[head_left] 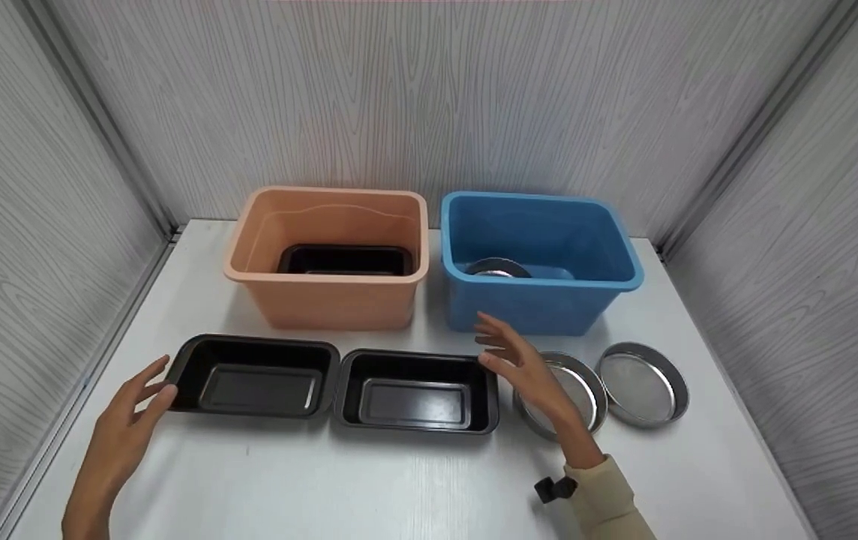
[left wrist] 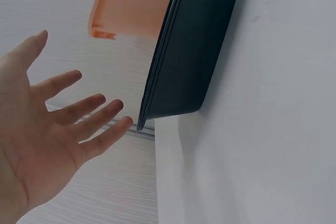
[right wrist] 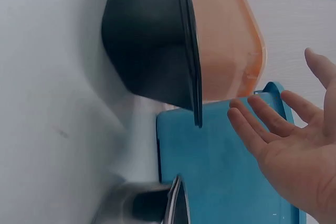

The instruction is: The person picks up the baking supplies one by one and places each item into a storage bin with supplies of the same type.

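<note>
My left hand (head_left: 123,427) is beside the left end of a black loaf pan (head_left: 260,386); in the left wrist view its fingers (left wrist: 86,111) are spread, apart from the rim. Another black loaf pan (head_left: 415,405) lies to the right, almost touching the first. Near that pan's right end hovers my right hand (head_left: 523,367), partly hiding the pan's corner in the head view. Its fingers (right wrist: 268,116) are extended and hold nothing in the right wrist view. Two round silver cake pans, one (head_left: 583,386) behind the right forearm and one (head_left: 643,382) farther right, lie on the table.
An orange bin (head_left: 331,304) stands at the back left with a black loaf pan (head_left: 346,259) inside. Beside it, a blue bin (head_left: 534,304) holds a round metal pan (head_left: 499,267). Wood-grain walls (head_left: 369,90) enclose the white table (head_left: 324,480) at the back and sides.
</note>
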A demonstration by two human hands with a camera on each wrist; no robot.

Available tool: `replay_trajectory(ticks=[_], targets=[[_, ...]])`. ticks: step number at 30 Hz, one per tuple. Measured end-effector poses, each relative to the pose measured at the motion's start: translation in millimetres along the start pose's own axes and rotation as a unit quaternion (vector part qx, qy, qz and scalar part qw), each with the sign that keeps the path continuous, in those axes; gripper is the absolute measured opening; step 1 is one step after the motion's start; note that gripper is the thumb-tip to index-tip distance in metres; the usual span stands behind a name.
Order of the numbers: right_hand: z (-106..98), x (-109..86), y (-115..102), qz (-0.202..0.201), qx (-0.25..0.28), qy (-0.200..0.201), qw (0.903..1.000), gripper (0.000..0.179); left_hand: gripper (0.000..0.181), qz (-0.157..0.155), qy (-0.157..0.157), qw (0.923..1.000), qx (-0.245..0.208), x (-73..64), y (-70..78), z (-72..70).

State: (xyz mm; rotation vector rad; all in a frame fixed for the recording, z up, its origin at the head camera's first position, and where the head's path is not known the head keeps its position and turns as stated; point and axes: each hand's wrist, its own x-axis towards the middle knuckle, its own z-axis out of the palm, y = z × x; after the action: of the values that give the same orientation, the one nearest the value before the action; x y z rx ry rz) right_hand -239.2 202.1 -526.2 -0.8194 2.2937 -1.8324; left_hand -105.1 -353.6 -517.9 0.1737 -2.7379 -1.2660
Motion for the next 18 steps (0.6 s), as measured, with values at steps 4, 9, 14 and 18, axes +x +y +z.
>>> replay_trajectory(ticks=[4, 9, 14, 18], targets=[[6, 8.4, -4, -0.003, 0.015, 0.001, 0.9999, 0.062, 0.062, -0.017, -0.003, 0.9998, -0.004, -0.7, -6.2, -1.3], [11, 18.4, -5, 0.004, 0.026, 0.007, 0.9996, 0.06, 0.066, -0.04, -0.005, 0.999, -0.017, 0.0, -14.6, 2.6], [17, 31.6, -6, 0.013, 0.037, 0.015, 0.9991, 0.059, 0.066, -0.053, 0.021, 0.9982, -0.017, 1.9, -21.1, 3.8], [23, 41.7, -8, 0.021, 0.039, 0.022, 0.9988, 0.059, 0.066, -0.058, 0.033, 0.9975, -0.023, 2.4, -24.5, 4.0]])
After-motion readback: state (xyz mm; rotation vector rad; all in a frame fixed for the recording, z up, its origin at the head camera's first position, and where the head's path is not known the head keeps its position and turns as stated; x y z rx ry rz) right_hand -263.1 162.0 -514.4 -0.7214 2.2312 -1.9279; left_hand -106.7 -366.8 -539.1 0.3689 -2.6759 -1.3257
